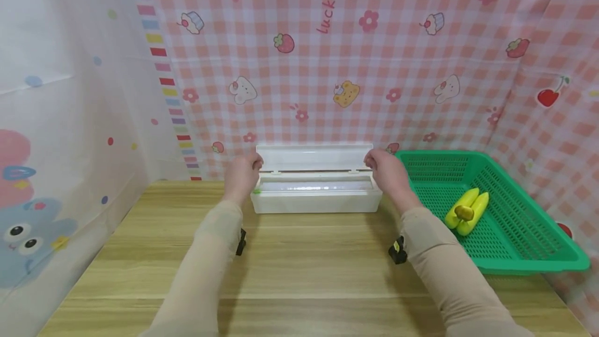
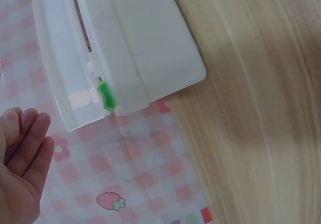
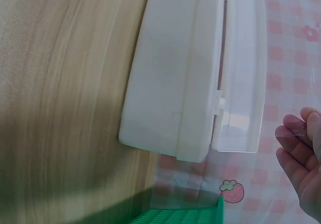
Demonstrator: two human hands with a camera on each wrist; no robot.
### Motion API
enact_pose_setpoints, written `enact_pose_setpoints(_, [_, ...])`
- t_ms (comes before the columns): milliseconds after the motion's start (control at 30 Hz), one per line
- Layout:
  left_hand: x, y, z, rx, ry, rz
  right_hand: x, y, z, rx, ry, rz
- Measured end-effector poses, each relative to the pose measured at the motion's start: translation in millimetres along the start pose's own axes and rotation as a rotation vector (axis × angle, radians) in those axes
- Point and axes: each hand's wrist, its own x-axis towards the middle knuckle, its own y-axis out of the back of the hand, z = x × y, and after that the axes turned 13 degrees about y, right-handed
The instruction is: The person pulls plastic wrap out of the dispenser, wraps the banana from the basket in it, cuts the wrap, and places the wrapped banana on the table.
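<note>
A white plastic wrap dispenser (image 1: 316, 204) lies lengthwise at the back of the table, its lid (image 1: 314, 158) raised and a roll of clear film (image 1: 314, 186) inside. My left hand (image 1: 241, 178) is above its left end, thumb and fingertips pinched together. Above the right end, my right hand (image 1: 389, 175) pinches the edge of a thin sheet of plastic wrap (image 3: 314, 86). A faint film edge also shows at the left hand's fingertips in the left wrist view. A green cutter slider (image 2: 106, 95) sits at the dispenser's left end.
To the right stands a green perforated basket (image 1: 538, 264) with yellow bananas (image 1: 468, 212) in it. Behind the wooden table (image 1: 309, 274) hangs a pink checked cloth (image 1: 299, 72), close to the dispenser.
</note>
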Motion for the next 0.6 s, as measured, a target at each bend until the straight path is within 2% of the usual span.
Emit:
enact_pose_setpoints(133, [0.7, 4.7, 2.4, -0.007, 0.005, -0.01, 1.8, 4.7, -1.6, 0.002, -0.002, 0.01])
enact_pose_setpoints(400, [3.4, 10.6, 6.9, -0.013, -0.014, 0.014, 4.5, 11.9, -3.2, 0.008, 0.042, 0.055])
enact_pose_setpoints(600, [5.2, 14.0, 8.3, -0.026, -0.03, 0.041, 8.2, 16.0, -4.7, -0.016, 0.064, 0.058])
